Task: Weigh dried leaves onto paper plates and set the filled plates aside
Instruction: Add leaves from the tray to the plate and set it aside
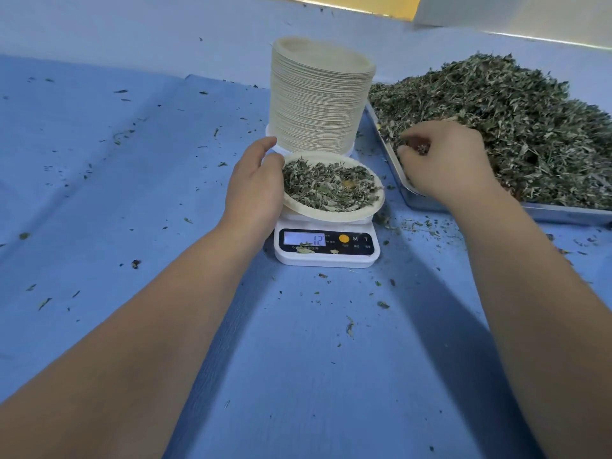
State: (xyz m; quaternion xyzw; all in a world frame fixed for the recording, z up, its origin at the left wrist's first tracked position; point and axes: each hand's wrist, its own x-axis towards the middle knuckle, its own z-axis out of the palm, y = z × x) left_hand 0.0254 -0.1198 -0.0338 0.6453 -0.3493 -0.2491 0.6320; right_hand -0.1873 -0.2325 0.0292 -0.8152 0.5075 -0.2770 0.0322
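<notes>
A paper plate (334, 216) filled with dried leaves sits tilted on a small white digital scale (326, 250) whose display reads 12. My left hand (255, 187) grips the plate's left rim, thumb on top. My right hand (443, 160) is over the near left corner of a metal tray (563, 213) heaped with dried leaves (516, 124). Its fingers pinch a small tuft of leaves. A tall stack of empty paper plates (319, 97) stands just behind the scale.
A blue cloth (132, 180) covers the table, strewn with loose leaf bits. A pale wall and a white box edge (516, 14) lie at the back. Open cloth spreads to the left and in front of the scale.
</notes>
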